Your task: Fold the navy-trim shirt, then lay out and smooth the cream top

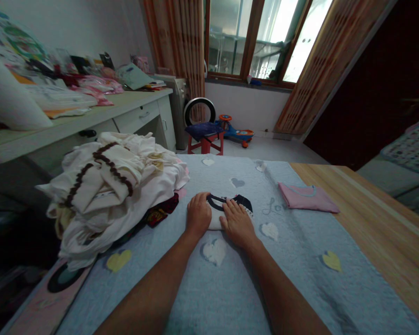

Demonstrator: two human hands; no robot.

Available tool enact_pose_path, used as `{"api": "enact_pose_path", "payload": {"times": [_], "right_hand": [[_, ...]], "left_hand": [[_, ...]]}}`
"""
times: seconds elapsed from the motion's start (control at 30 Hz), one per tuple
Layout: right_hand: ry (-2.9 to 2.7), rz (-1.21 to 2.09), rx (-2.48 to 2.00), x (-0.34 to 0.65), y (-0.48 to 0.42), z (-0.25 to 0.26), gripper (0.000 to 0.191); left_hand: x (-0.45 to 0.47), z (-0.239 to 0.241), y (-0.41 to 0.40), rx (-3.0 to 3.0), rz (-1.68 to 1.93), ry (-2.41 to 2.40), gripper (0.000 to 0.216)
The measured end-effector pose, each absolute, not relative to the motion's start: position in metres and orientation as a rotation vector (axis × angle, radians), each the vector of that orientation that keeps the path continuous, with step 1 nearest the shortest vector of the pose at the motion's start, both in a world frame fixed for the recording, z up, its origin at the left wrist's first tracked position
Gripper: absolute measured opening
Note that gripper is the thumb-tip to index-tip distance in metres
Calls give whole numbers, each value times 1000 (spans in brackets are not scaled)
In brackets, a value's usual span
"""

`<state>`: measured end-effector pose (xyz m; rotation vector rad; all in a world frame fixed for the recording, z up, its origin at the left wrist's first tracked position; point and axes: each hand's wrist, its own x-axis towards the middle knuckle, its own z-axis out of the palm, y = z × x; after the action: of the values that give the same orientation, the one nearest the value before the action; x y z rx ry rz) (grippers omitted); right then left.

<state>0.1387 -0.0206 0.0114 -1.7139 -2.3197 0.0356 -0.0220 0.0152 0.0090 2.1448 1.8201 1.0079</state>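
Observation:
A small folded white garment with dark navy trim (pixel 226 204) lies on the grey-blue heart-patterned blanket (pixel 293 260). Both my hands rest flat on top of it. My left hand (pixel 198 215) presses its left side with the fingers stretched forward. My right hand (pixel 236 222) lies on its right side, fingers extended and close together. Neither hand grips anything. A folded pink garment (pixel 307 197) sits on the blanket to the right, apart from my hands.
A heap of cream and white clothes with brown trim (pixel 111 190) sits at the left. A cluttered white desk (pixel 91 116) stands behind it. Bare wooden surface (pixel 377 218) runs along the right. A red stool (pixel 205 136) and toy ride-on car (pixel 235 130) stand near the window.

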Motion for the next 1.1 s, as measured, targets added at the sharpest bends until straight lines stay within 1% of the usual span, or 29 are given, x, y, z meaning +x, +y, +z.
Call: {"api": "enact_pose_path", "payload": {"times": [0.07, 0.17, 0.27, 0.37, 0.5, 0.67, 0.8, 0.87, 1.0, 1.03, 1.1], "right_hand": [[-2294, 45, -1713, 140, -20, 11, 49], [-2250, 56, -1644, 142, -21, 12, 48], [-2257, 88, -1497, 142, -22, 16, 40], [-2316, 144, -1421, 141, -22, 17, 35], [-2379, 190, -1498, 137, -20, 15, 44], [-2375, 146, -1570, 135, -18, 13, 51], [-2344, 134, -1510, 137, -19, 9, 51], [-2267, 129, -1451, 140, -19, 8, 46], [-1981, 39, -1438, 151, -14, 7, 35], [-1917, 7, -1474, 154, -13, 8, 35], [-1843, -36, -1580, 159, -10, 8, 34]], "left_hand": [[-31, 11, 21, 2019, 984, 2013, 35], [-41, 11, 29, 1882, 836, 2208, 28], [-44, 10, 32, 1874, 670, 2257, 27], [-43, 11, 32, 1893, 585, 2259, 31], [-40, 12, 30, 1899, 537, 2258, 36], [-37, 11, 29, 1967, 495, 2241, 43], [-36, 9, 31, 1968, 498, 2224, 45], [-36, 8, 32, 1972, 533, 2186, 39], [-35, 8, 32, 2068, 704, 1956, 20], [-35, 9, 31, 2066, 740, 1900, 17], [-33, 10, 29, 2007, 787, 1856, 18]]}}
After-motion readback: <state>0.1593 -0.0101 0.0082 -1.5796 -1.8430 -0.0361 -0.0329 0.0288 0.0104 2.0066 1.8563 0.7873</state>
